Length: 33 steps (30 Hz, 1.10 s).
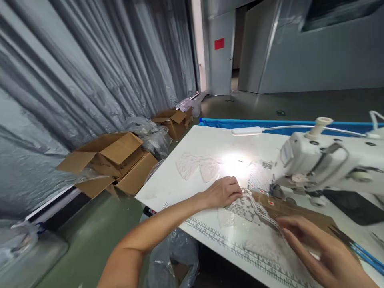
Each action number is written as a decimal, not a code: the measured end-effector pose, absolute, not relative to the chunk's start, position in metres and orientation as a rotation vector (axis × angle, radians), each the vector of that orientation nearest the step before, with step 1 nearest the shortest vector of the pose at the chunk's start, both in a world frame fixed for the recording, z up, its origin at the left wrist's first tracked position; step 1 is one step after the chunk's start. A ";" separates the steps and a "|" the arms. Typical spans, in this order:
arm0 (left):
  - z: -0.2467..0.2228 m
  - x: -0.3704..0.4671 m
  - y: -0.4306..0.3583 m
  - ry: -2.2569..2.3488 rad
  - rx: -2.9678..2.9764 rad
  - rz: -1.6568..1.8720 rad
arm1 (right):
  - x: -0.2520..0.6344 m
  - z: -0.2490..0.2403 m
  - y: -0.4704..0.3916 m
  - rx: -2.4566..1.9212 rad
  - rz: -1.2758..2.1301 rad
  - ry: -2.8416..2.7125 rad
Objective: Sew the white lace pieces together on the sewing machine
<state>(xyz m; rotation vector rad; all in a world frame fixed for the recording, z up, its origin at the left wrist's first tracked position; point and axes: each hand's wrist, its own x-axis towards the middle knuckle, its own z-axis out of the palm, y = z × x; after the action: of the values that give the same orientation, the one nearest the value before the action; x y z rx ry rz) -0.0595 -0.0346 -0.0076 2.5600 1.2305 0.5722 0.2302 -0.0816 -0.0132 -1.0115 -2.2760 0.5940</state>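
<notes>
A piece of white lace fabric with a scalloped edge lies on the white sewing table, in front of the sewing machine. At its far left end, my left hand is closed, pinching the lace. Thumb and forefinger of my right hand close on the scalloped edge at its near right end, so the edge runs between both hands. Part of the lace lies over a brown surface beside the needle area. Blue-handled scissors lie by my right wrist.
White lace pieces lie at the table's far left, near a bright lamp spot. A white lamp bar hangs over the back. A ruler strip follows the front edge. Cardboard boxes stand left on the floor.
</notes>
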 end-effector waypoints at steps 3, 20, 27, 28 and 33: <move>0.002 -0.050 -0.047 1.111 2.537 0.600 | 0.213 -0.010 -0.080 -1.050 0.558 -2.303; 0.056 -0.047 -0.067 1.260 2.018 0.443 | 0.247 0.009 -0.064 -1.263 1.490 -1.922; 0.021 -0.026 0.010 1.303 2.535 0.374 | 0.237 -0.007 -0.035 -1.595 0.821 -2.091; 0.016 -0.021 0.023 1.285 2.555 0.371 | 0.237 -0.008 -0.034 -1.560 0.841 -2.082; 0.005 -0.005 0.071 1.046 2.581 0.380 | 0.249 -0.018 -0.034 -1.461 0.993 -2.013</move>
<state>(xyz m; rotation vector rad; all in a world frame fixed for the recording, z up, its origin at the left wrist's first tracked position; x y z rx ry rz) -0.0049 0.0705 0.0049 2.5808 1.0460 0.3797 0.2490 -0.0339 -0.0176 -1.4610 -2.0134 0.9931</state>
